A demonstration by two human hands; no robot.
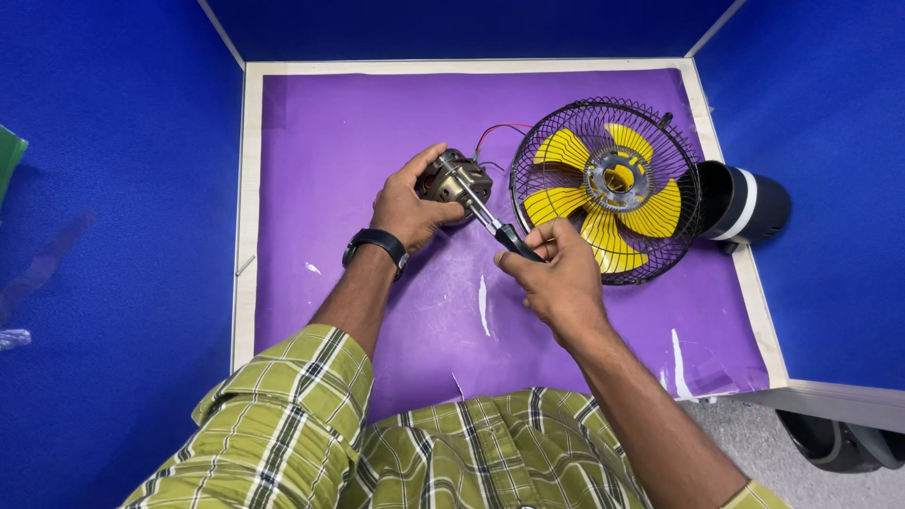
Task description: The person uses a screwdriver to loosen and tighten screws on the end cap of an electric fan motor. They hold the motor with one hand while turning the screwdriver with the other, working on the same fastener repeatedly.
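Fan motor (pixel 452 179) in left hand (pixel 407 209), screwdriver (pixel 490 221) in right hand (pixel 558 278)

A small fan motor (pixel 454 179) of dull, brownish metal is gripped by the left hand (pixel 407 209). The right hand (pixel 558 275) holds a screwdriver (pixel 488 215) with a bright, shiny metal shaft and a black plastic-looking handle. Both rest above a matt purple paper sheet (pixel 377 302), scuffed white in places, over a pale wooden board (pixel 247 207). Nearby sits a thin black wire grille (pixel 566 123) around glossy yellow plastic blades (pixel 558 149). The sleeves are soft checked green cloth (pixel 283 424).
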